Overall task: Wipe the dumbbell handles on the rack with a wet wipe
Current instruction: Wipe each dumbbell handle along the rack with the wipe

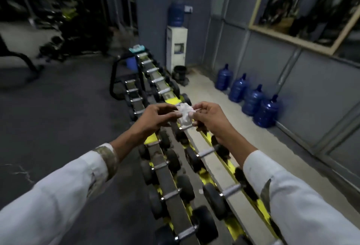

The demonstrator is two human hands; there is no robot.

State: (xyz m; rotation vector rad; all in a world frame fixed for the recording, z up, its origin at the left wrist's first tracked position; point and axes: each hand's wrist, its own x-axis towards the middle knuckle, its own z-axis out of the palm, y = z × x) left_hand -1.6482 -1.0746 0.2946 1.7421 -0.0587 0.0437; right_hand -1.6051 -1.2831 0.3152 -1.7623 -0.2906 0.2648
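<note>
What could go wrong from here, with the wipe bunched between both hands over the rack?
1. The wet wipe is a crumpled wad pinched by the left hand and right hand. Used unopened, it would likely cover little of a handle.
2. It is held above the rack. If it slips, it may drop between the closely packed dumbbells.

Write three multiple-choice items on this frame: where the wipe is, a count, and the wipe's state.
1. The wet wipe is:
A) on the floor
B) held between left hand and right hand above the rack
C) on a bench

2. Blue jugs in the row:
A) two
B) four
C) six

3. The wipe is:
A) crumpled
B) spread flat
C) folded square

Key: B, both hands pinch it; B, four stand side by side; A, it is bunched up.
</note>
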